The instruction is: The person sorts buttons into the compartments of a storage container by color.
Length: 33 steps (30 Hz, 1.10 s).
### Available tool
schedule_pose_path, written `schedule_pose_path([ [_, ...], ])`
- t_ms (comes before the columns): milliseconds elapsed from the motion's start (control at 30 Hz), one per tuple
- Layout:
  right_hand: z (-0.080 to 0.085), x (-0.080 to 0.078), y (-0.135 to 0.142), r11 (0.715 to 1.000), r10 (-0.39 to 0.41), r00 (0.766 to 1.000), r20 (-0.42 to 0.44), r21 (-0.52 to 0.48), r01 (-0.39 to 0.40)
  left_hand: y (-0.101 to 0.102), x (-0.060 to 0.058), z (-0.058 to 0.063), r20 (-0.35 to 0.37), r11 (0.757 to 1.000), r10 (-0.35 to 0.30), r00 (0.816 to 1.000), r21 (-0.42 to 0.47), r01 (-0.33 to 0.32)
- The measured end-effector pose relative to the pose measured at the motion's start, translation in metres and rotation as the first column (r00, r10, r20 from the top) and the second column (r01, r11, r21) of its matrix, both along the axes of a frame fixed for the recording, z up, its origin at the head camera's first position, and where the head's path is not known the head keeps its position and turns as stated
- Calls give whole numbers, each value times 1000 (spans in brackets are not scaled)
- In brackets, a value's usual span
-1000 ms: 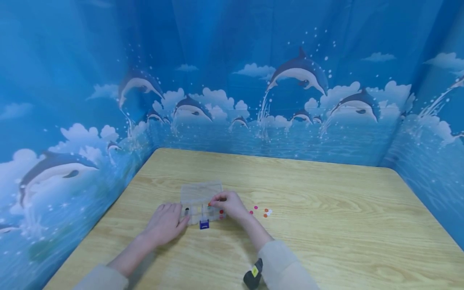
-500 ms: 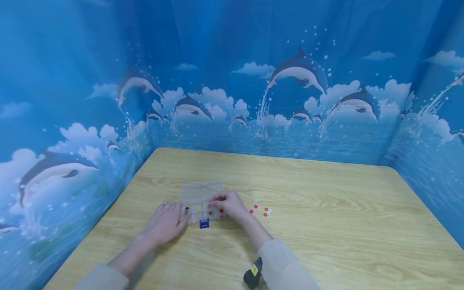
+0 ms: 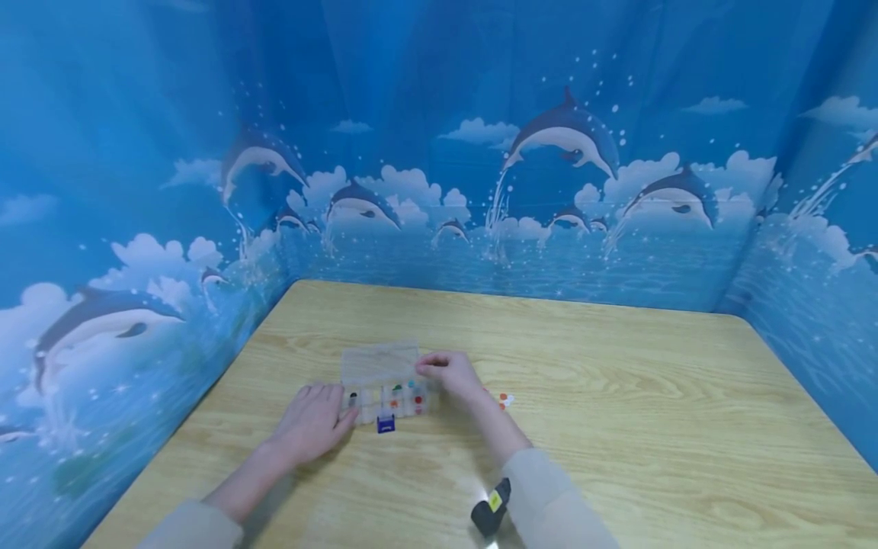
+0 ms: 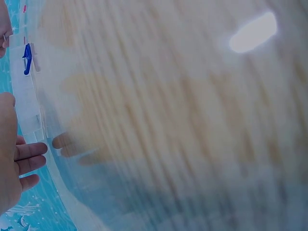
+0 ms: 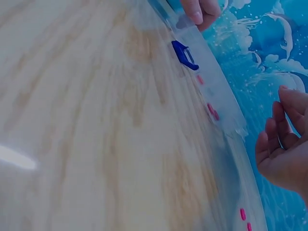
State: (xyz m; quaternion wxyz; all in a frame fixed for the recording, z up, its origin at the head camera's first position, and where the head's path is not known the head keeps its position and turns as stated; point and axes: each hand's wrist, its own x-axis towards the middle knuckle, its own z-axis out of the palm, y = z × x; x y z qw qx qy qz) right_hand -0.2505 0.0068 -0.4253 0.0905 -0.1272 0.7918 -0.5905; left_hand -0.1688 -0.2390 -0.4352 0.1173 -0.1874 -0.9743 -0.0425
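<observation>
A clear plastic compartment box [image 3: 367, 412] lies on the table with its lid [image 3: 379, 363] folded back and a blue latch [image 3: 386, 423] at the front. Small coloured discs sit in its compartments, among them a red disc [image 3: 418, 399], an orange one, a green one and a black disc [image 3: 353, 396]. My left hand [image 3: 312, 419] rests against the box's left end with fingers extended, the thumb at the front corner. My right hand [image 3: 454, 377] hovers just off the box's back right corner. In the right wrist view its fingers [image 5: 276, 129] are loosely bent, with nothing visible between them.
Right of the box, several loose orange and white discs [image 3: 506, 399] lie on the wood-grain table [image 3: 617, 427], partly behind my right forearm. A black device with a yellow label [image 3: 491, 509] is at my right sleeve. A dolphin-print curtain [image 3: 439, 152] surrounds the table's back and sides.
My right hand released an orange disc into a right-half compartment of the box, then lifted and shifted right, uncovering green and blue discs. My left hand stayed in place.
</observation>
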Motion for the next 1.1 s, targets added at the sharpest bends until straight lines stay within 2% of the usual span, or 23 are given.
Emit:
schedule_pose_path([
  [200,1,-5,16,997,-62,998,-10,-40,61,0,-1,-1,15,1000,9,1000,-5,-8],
  [433,1,-8,34,985,-129,989,73,-106,136,0,-1,0,18,1000,12,1000,-9,-12],
  [667,3,-10,50,984,-155,986,56,-81,160,1,-1,1,19,1000,14,1000,-5,-14],
  [933,2,-12,66,978,-184,978,97,-86,192,1,-1,1,24,1000,20,1000,-4,-20],
  [1100,4,-11,75,976,-189,978,92,-91,198,1,-1,1,15,1000,19,1000,-1,-19],
])
